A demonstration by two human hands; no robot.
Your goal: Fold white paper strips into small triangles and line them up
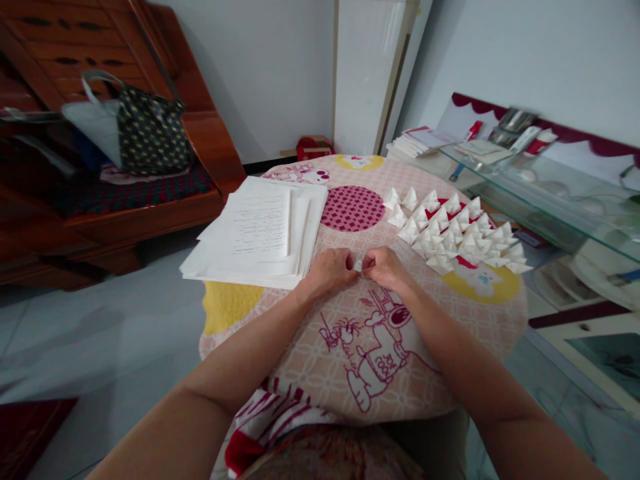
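My left hand [332, 268] and my right hand [383, 267] meet fingertip to fingertip over the near middle of the round table. Between them is a small piece of white paper [358, 265], mostly hidden by the fingers, and both hands pinch it. To the right, several folded white paper pieces [451, 230] with pointed tips stand close together in rows. A stack of white paper sheets [260, 223], the top one with lines of print or writing, lies left of my hands.
A pink patterned tablecloth [400, 393] covers the table. On the right, a glass-topped cabinet [560, 200] holds papers and metal containers. A wooden bench [215, 147] with a dotted bag [153, 130] stands at the left. A red object [314, 148] lies on the floor behind the table.
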